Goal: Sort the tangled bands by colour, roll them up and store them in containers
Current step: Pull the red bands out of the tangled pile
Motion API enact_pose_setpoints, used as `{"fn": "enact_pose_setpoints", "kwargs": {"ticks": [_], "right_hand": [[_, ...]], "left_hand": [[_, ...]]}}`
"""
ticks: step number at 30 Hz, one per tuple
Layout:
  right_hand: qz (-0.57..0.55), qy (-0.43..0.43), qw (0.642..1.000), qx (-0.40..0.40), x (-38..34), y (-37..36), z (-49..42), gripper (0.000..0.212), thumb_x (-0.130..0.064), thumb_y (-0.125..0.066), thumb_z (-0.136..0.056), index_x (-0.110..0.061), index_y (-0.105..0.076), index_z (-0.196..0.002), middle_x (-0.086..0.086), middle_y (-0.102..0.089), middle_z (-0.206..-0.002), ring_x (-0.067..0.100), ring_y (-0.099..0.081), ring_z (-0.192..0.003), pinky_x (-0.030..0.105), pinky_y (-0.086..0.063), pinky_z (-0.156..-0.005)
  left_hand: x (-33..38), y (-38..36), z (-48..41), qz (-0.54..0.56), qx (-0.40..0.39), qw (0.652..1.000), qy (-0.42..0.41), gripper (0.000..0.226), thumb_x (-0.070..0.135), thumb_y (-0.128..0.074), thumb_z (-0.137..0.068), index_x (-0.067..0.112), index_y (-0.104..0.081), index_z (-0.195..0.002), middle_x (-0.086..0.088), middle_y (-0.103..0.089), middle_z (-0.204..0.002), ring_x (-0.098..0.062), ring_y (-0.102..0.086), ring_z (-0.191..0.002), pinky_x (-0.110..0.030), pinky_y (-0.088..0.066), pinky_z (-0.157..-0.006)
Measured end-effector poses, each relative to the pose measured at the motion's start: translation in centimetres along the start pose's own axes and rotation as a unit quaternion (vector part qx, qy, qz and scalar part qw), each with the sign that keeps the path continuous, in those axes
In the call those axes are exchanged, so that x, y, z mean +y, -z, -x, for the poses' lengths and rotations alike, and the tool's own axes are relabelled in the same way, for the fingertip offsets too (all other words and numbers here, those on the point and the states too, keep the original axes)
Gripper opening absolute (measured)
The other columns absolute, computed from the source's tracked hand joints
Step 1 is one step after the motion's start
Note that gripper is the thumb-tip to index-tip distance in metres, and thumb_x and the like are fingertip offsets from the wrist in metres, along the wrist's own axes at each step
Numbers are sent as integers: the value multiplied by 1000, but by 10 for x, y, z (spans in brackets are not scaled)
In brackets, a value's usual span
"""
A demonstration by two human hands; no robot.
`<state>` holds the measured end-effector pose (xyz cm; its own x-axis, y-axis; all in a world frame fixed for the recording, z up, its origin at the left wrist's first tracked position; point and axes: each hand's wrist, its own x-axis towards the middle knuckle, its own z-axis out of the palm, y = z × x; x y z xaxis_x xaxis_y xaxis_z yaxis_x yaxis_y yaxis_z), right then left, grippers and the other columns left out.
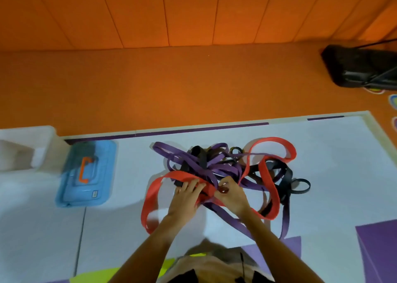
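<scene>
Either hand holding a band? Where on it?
Right hand pinches the red band at the stretch lying between the two hands; left hand only presses flat on it.

Matt rubbery bands [217, 171], glossy blue plastic box [86, 175], matt foam mat [322, 175].

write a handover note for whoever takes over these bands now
Left hand: open, fingers flat on the red band.
Right hand: pinches the tangle where red and purple cross.
Purple bands and black bands are knotted in it, on the mat.
Blue container, lid on, and white bin stand to its left.
Done: nothing sorted or rolled.
Left: untangle, sort, roll, store.
</scene>
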<state>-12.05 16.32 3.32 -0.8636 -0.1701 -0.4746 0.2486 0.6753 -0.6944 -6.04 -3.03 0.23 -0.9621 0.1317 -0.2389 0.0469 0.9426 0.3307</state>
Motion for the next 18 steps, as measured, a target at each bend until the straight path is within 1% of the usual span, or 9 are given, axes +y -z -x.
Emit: {"fn": "enact_pose_setpoints", "kwargs": {"ticks": [4,7,8,9,11,13,14,16,18], "right_hand": [[-15,1,998,-62,8,14,-14,36,-19,-72,-90,-26,-60,-124,-2,-74,-92,17,-67,-80,36,-54,-79],[-20,39,994,-98,13,19,-19,32,-10,-75,-87,-22,-67,-115,-3,-73,-107,19,-72,-95,46,-59,-91],[-31,56,993,-104,14,18,-20,30,-7,-76,-85,-21,-66,-109,-3,-72,-108,18,-72,-98,48,-60,-90],[-40,71,990,-111,15,15,-22,30,-5,-77,-83,-21,-64,-106,-5,-72,-107,16,-71,-99,48,-60,-90],[-39,106,983,-144,12,9,-25,30,-13,-78,-82,-24,-59,-103,-13,-71,-102,5,-69,-99,35,-57,-88],[-31,142,970,-196,6,0,-26,32,-18,-79,-83,-31,-56,-101,-18,-69,-99,-2,-66,-97,17,-50,-84],[-25,151,963,-223,3,-5,-26,37,-17,-80,-84,-37,-55,-102,-22,-68,-100,-3,-66,-98,16,-50,-84],[-6,164,949,-268,-2,-14,-23,48,-20,-82,-86,-50,-54,-111,-27,-68,-104,-1,-68,-102,20,-56,-83],[22,179,944,-276,0,-21,-20,40,-28,-82,-89,-48,-58,-114,-22,-69,-105,3,-70,-102,26,-60,-86]], "left_hand": [[4,-1,0,55,37,996,61,54,22,-67,-101,27,-49,-152,6,-48,-158,-20,-52,-143,-34,-45,-118],[12,14,0,219,43,968,117,52,10,-71,-96,35,-59,-139,16,-56,-145,-13,-61,-132,-29,-50,-112],[15,20,0,325,43,935,134,49,7,-72,-94,39,-64,-130,19,-62,-135,-12,-65,-126,-25,-53,-106],[18,25,-1,446,47,880,157,44,4,-71,-94,38,-68,-122,16,-69,-126,-16,-68,-121,-25,-56,-101],[21,36,-3,631,60,736,237,26,7,-65,-101,20,-69,-123,-4,-73,-121,-32,-70,-119,-36,-61,-94],[23,42,-3,717,67,628,295,26,23,-65,-103,14,-67,-127,-9,-75,-121,-29,-73,-111,-35,-64,-81],[22,43,-2,734,71,601,306,28,29,-67,-102,15,-68,-126,-9,-76,-119,-26,-76,-106,-33,-64,-76],[19,43,2,729,83,608,304,27,31,-70,-100,18,-70,-124,-7,-77,-119,-20,-78,-101,-31,-64,-73],[13,41,6,696,98,644,302,30,26,-72,-98,23,-67,-127,-8,-75,-124,-24,-77,-106,-38,-65,-79]]}}
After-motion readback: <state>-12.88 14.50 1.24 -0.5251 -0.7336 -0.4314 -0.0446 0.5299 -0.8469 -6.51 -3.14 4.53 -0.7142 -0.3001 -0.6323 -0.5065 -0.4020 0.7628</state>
